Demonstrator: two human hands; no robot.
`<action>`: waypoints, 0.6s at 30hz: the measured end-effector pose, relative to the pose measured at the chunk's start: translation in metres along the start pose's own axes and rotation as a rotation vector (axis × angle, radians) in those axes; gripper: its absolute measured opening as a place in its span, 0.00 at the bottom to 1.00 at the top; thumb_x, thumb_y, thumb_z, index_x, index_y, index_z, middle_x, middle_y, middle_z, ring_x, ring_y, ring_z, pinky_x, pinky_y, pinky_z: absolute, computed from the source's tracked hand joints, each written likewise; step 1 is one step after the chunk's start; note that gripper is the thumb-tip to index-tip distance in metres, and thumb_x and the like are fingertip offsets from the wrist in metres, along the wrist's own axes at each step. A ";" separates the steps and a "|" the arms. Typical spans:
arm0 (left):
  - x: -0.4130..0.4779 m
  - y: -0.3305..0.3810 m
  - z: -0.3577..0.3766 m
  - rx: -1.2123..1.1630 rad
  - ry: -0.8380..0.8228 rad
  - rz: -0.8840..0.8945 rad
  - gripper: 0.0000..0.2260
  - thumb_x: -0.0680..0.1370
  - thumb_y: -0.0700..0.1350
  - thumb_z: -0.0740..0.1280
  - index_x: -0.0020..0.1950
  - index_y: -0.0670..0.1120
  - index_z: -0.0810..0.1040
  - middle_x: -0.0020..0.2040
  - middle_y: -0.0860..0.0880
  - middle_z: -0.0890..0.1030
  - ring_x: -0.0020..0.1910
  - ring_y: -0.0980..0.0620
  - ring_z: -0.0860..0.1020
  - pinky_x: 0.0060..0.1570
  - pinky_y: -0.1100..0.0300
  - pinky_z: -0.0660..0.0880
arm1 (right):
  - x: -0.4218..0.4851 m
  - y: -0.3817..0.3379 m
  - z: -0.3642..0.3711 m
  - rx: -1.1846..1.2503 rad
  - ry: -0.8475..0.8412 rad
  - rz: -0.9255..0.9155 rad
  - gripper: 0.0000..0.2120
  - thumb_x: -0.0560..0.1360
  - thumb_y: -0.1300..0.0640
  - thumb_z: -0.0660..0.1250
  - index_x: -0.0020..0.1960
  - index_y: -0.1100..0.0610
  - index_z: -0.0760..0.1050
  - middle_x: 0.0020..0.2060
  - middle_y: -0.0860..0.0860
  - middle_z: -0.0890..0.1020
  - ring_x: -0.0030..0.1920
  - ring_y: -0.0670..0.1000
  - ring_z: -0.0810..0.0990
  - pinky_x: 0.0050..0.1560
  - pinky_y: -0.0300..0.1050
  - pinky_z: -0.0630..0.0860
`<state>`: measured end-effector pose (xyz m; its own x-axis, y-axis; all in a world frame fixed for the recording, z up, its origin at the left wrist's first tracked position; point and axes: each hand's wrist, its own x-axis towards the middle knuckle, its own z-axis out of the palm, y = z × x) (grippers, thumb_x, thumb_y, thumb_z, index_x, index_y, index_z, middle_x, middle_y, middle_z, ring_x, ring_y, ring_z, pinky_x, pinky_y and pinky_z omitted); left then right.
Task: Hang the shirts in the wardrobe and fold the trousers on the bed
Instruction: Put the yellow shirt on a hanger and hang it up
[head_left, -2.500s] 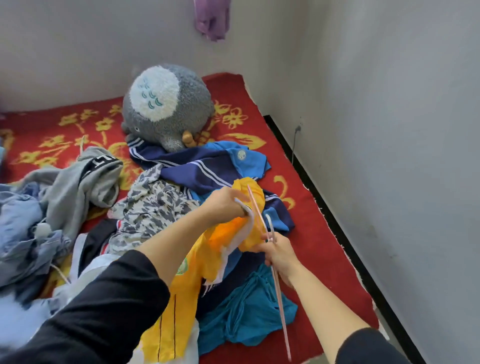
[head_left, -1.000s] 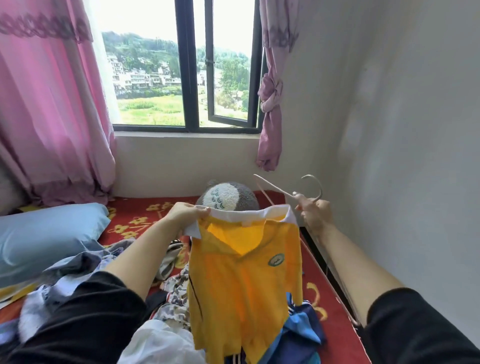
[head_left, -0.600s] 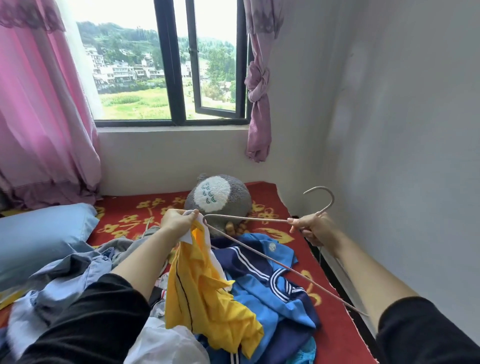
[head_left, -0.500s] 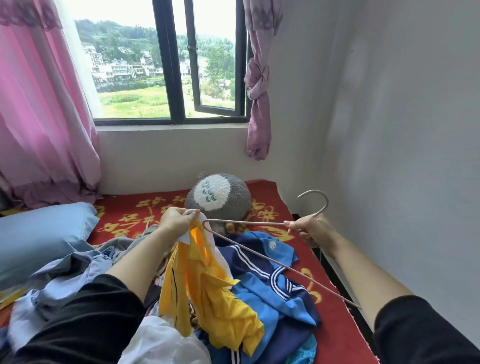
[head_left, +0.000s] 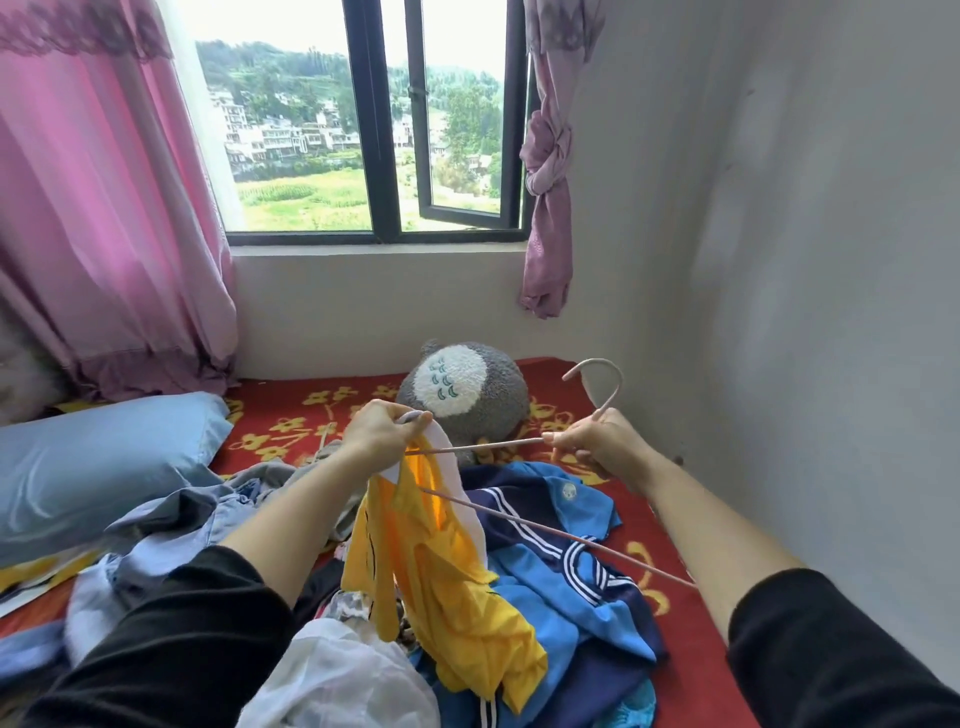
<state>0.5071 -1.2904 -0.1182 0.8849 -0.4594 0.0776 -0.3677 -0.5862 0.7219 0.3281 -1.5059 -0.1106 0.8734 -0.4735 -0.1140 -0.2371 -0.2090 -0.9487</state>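
Black sleeves (head_left: 156, 649) pushed up, leaving both forearms (head_left: 291, 514) bare.

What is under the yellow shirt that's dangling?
Below the yellow shirt lie a blue-and-navy striped top and a white cloth. Whatever sits directly beneath its folds is covered.

Single head-worn wide-angle view, close over the red flower-patterned bed (head_left: 691, 675), facing forward and slightly down toward the black-framed window (head_left: 384, 130); grey wall (head_left: 831, 260) at right edge.
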 end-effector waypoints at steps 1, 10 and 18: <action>-0.003 0.006 0.005 -0.027 -0.010 0.012 0.13 0.77 0.55 0.67 0.53 0.48 0.84 0.48 0.49 0.83 0.48 0.51 0.78 0.47 0.57 0.73 | 0.002 0.001 0.010 -0.018 0.028 -0.031 0.10 0.71 0.59 0.72 0.35 0.65 0.81 0.20 0.48 0.73 0.22 0.44 0.67 0.24 0.36 0.62; -0.003 0.022 -0.007 0.220 -0.147 -0.024 0.07 0.72 0.39 0.66 0.42 0.48 0.83 0.37 0.48 0.80 0.36 0.50 0.76 0.31 0.59 0.73 | 0.014 0.007 0.023 -0.191 0.134 -0.125 0.12 0.70 0.57 0.75 0.29 0.59 0.81 0.22 0.50 0.75 0.25 0.45 0.69 0.30 0.39 0.66; -0.012 0.034 0.005 -0.178 -0.182 -0.011 0.10 0.72 0.39 0.67 0.39 0.50 0.87 0.38 0.55 0.83 0.43 0.57 0.78 0.36 0.65 0.72 | 0.007 0.011 0.039 -0.021 0.036 -0.144 0.11 0.72 0.59 0.72 0.32 0.60 0.82 0.21 0.46 0.74 0.23 0.40 0.69 0.27 0.30 0.65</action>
<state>0.4826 -1.3084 -0.0980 0.8162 -0.5761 -0.0443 -0.2880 -0.4721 0.8331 0.3480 -1.4780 -0.1331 0.8833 -0.4677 0.0339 -0.1194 -0.2943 -0.9482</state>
